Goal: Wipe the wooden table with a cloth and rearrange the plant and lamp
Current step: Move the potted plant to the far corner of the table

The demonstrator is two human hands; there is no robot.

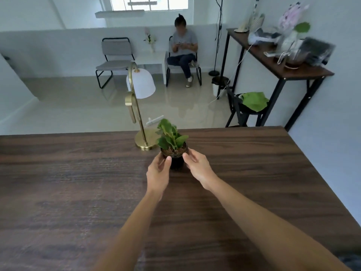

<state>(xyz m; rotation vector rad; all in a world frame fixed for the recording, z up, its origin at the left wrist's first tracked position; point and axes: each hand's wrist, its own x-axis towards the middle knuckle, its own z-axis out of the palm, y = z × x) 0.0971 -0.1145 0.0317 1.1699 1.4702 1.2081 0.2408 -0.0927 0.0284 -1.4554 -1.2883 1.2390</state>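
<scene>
A small green plant (172, 136) in a black pot (176, 164) stands on the dark wooden table (78, 192), near its far edge. My left hand (159, 170) cups the pot's left side and my right hand (196, 165) its right side, fingers curled around it. Just behind and left of the pot stands a brass lamp (143, 139) with a round base and a white shade (141, 83). A green cloth (255, 100) lies on a black stool beyond the table's far right corner.
A dark side table (277, 65) with bags and a vase stands at the back right. A person (183, 49) sits on a chair across the room, beside an empty chair (114, 59). A floor lamp pole (218, 36) rises near the wall.
</scene>
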